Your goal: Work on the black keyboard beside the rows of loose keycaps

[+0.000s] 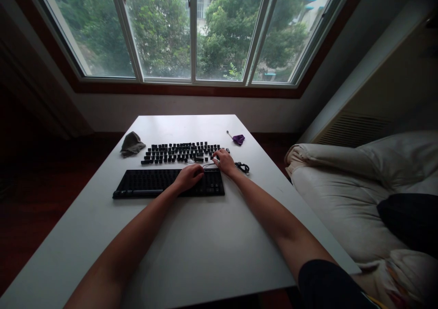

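Observation:
A black keyboard [147, 181] lies on the white table, many of its keycaps off on the left and middle, with keys still on at the right end. My left hand [189, 177] rests over its right half, fingers curled; what they hold, if anything, is hidden. Behind the keyboard, loose black keycaps [171, 153] stand in rows. My right hand [225, 161] is at the right end of these rows, its fingertips closed on a small dark keycap [212, 158]. A thin pale wire [207, 164] shows between my hands.
A grey cloth [132, 144] lies at the table's left edge. On the right are a purple cloth [238, 139] with a thin brush-like stick [230, 134] and a coiled black cable [242, 167]. A pale sofa [328, 176] stands beside the white table [205, 240].

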Action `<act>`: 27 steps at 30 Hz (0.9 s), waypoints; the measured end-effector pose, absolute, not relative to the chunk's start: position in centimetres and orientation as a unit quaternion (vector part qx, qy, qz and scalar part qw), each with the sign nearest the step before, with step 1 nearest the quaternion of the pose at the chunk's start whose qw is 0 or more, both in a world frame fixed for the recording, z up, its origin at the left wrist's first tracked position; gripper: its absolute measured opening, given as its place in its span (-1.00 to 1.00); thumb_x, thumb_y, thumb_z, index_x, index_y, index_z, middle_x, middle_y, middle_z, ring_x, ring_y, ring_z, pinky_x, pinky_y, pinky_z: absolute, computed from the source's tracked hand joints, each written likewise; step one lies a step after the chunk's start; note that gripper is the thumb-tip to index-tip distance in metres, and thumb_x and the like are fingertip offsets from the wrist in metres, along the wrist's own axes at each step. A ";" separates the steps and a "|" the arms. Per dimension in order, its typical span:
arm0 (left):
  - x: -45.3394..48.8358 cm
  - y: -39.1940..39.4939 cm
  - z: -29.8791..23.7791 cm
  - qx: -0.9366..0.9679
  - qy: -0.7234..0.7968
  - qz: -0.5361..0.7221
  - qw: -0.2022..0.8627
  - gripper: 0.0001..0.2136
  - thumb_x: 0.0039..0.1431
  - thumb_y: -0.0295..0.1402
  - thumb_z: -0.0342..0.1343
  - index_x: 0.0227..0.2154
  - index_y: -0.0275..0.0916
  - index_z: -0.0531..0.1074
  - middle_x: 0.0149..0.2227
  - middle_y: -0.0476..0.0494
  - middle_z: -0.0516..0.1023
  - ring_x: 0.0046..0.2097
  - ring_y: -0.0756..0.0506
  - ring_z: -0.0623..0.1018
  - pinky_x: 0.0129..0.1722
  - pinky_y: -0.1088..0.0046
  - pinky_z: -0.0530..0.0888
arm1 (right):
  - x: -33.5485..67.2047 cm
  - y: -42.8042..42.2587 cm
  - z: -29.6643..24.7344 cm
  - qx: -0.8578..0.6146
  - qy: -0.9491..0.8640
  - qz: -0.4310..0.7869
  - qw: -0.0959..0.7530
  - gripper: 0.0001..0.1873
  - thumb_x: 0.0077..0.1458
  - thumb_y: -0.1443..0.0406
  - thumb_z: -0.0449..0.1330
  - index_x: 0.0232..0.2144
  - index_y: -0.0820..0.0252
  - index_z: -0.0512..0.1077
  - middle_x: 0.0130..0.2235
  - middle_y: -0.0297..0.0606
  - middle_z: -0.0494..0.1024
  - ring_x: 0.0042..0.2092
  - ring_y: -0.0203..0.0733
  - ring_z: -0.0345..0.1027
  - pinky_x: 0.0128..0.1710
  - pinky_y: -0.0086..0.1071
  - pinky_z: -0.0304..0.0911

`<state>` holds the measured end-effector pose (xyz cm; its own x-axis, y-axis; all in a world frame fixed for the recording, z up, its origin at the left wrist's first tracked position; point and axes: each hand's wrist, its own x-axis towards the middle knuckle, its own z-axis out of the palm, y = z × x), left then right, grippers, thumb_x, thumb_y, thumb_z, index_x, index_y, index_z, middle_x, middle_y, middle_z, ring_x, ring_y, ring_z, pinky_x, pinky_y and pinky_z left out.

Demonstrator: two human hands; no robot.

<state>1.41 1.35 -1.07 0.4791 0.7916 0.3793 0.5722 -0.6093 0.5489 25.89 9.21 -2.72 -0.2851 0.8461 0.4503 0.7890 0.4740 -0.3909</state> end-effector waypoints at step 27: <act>1.6 1.1 -0.9 0.843 0.397 0.314 0.181 -0.90 0.24 -0.35 0.11 -0.23 -0.15 0.50 -0.21 -0.11 0.57 -0.18 -0.14 0.54 -0.13 0.33 0.44 | 26.6 7.4 -1.5 -0.473 -0.752 0.091 0.449 -0.71 0.22 0.33 0.12 -0.03 0.18 0.48 -0.05 -0.05 0.47 -0.01 -0.03 0.37 0.04 -0.13 0.35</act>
<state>1.57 1.13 -0.92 0.4871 0.7837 0.3854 0.5566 -0.6187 0.5544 26.56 7.42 -1.51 -0.1486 0.7933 0.5904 0.6305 0.5359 -0.5615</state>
